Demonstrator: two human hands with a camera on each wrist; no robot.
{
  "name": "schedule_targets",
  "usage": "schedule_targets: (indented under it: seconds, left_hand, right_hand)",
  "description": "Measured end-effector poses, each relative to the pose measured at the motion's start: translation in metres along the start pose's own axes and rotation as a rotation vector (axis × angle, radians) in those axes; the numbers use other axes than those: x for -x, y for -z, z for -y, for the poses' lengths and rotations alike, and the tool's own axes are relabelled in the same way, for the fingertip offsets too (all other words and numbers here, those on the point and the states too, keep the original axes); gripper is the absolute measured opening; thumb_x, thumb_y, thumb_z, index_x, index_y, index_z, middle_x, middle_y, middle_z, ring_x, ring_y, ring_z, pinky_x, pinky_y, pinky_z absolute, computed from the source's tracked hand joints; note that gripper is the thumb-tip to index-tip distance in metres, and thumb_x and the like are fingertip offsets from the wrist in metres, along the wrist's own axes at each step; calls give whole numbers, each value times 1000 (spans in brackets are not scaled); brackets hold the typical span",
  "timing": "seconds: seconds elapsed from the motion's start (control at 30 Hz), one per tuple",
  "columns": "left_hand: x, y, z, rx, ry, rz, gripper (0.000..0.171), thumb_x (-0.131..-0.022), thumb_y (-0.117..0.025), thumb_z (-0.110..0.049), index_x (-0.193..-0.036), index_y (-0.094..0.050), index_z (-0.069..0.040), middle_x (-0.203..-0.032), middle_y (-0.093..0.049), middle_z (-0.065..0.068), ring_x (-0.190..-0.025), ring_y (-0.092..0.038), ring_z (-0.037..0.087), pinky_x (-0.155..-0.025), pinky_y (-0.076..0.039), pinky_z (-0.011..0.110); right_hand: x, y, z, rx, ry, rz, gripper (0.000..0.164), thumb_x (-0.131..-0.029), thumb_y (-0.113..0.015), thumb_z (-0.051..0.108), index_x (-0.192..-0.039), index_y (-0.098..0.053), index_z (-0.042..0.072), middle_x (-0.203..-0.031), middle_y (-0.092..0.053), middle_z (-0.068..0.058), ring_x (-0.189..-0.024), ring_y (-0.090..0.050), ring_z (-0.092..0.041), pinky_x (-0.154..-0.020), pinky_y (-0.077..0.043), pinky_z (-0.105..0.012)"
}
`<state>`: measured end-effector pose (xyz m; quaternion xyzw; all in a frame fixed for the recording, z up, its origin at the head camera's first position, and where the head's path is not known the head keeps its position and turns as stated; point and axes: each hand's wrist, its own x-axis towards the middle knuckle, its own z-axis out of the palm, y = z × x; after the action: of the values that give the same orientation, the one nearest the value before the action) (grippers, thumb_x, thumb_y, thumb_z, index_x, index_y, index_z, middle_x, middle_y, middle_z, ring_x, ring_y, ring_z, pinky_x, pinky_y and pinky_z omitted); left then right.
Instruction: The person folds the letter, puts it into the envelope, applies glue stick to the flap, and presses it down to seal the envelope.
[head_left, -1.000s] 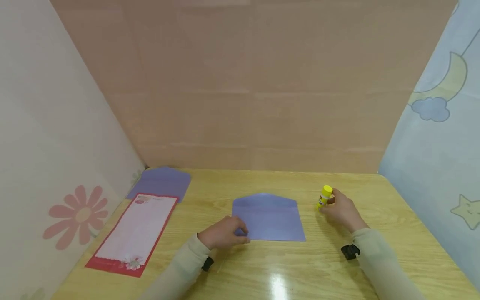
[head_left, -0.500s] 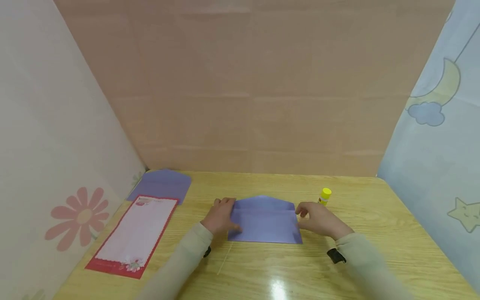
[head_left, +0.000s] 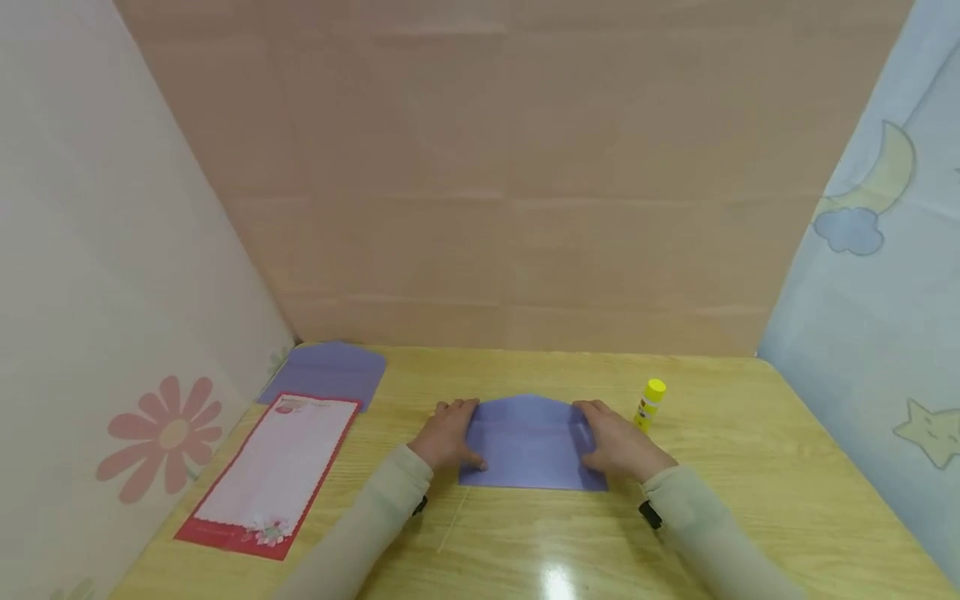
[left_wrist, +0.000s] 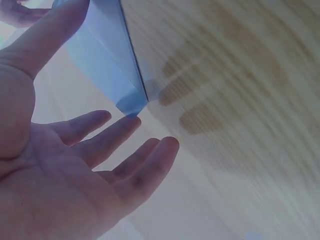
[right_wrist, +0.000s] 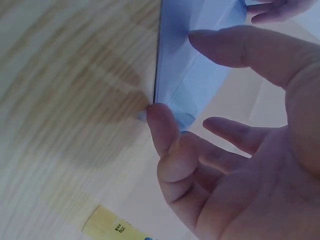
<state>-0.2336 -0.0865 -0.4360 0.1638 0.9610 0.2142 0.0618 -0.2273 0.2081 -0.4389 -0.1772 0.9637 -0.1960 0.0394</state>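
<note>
A purple envelope (head_left: 529,454) lies on the table in the middle of the head view, its peaked flap spread away from the person. My left hand (head_left: 447,437) is at its left side, thumb over the face and fingers reaching to the far corner. In the left wrist view the fingers (left_wrist: 150,167) spread loosely, one fingertip right at the envelope's corner. Opposite it, my right hand (head_left: 618,442) touches the right side. Its thumb rests on the face in the right wrist view, and a bent finger (right_wrist: 162,127) meets the edge.
A yellow glue stick (head_left: 649,403) stands upright just beyond the right hand. To the left, a white sheet with a red border (head_left: 272,467) overlaps a second purple envelope (head_left: 330,371). Printed wall sheets and a brown panel (head_left: 517,183) enclose the wooden table (head_left: 750,467).
The right hand let go of the glue stick and moved left to the envelope's right side. The left hand shifted up along the left side. The glue stick stays standing.
</note>
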Motion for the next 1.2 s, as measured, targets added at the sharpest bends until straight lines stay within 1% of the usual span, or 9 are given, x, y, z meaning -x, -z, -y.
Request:
schedule_targets:
  seconds: [0.17, 0.37, 0.57, 0.67, 0.77, 0.9, 1.0, 1.1, 1.2]
  left_hand:
    - [3, -2, -4, -36, -14, -36, 98, -66, -96, -28, -147, -46, -4, -137, -53, 19, -129, -44, 42, -103, -44, 52]
    - [8, -4, -9, -79, -28, -57, 82, -68, -94, -26, -138, -56, -7, -123, -56, 16, -117, -50, 37, -96, -49, 48]
    - [12, -6, -13, -126, -30, -54, 59, -75, -90, -25, -125, -65, -7, -110, -58, 13, -107, -51, 33, -88, -49, 48]
    - [14, -10, -16, -152, -45, -52, 49, -80, -84, -23, -123, -67, -8, -106, -56, 14, -104, -50, 32, -83, -49, 47]
    - [14, -16, -21, -177, -62, -51, 43, -79, -77, -19, -121, -70, -9, -102, -55, 15, -99, -49, 31, -77, -48, 45]
    - [11, -23, -32, -231, -82, -41, 43, -76, -74, -14, -119, -73, -14, -102, -57, 14, -95, -48, 28, -75, -47, 42]
    - [9, -27, -41, -270, -123, -21, 45, -78, -74, -13, -122, -73, -20, -105, -58, 11, -95, -48, 26, -78, -48, 43]
    - [9, -30, -48, -291, -153, -14, 45, -80, -72, -16, -124, -72, -23, -108, -59, 11, -97, -50, 26, -81, -49, 47]
    - [11, -30, -49, -301, -139, -36, 43, -82, -71, -20, -125, -72, -25, -117, -61, 10, -106, -53, 28, -86, -48, 52]
  right_hand:
    - [4, 1, 3, 19, 25, -24, 78, -74, -80, 7, -145, -46, 1, -132, -53, -18, -111, -61, -33, -85, -54, -47]
    - [8, 1, 5, 71, 55, -47, 65, -75, -82, 8, -135, -57, 4, -122, -56, -13, -98, -62, -25, -77, -54, -40]
    - [11, -1, 8, 56, 24, 2, 45, -76, -80, 7, -120, -69, 9, -114, -58, -8, -96, -60, -21, -80, -53, -41]
    - [12, -3, 11, 29, 27, 21, 41, -77, -77, 5, -117, -71, 11, -112, -57, -8, -88, -56, -19, -75, -51, -39]
    - [13, -7, 17, -2, 68, 26, 38, -77, -72, 4, -114, -73, 10, -112, -55, -10, -82, -52, -18, -68, -46, -35]
    - [10, -15, 31, -20, 138, 24, 38, -77, -69, 4, -114, -74, 9, -115, -54, -12, -76, -50, -16, -62, -43, -31]
    - [6, -22, 45, -14, 167, 25, 39, -78, -70, 5, -116, -74, 9, -116, -54, -12, -74, -50, -15, -59, -42, -29]
    - [3, -25, 55, 15, 155, 27, 39, -79, -73, 8, -119, -74, 11, -117, -55, -11, -75, -51, -14, -56, -41, -30]
    - [3, -24, 58, 87, 118, 25, 39, -81, -73, 12, -119, -74, 17, -119, -56, -8, -74, -52, -14, -53, -41, -30]
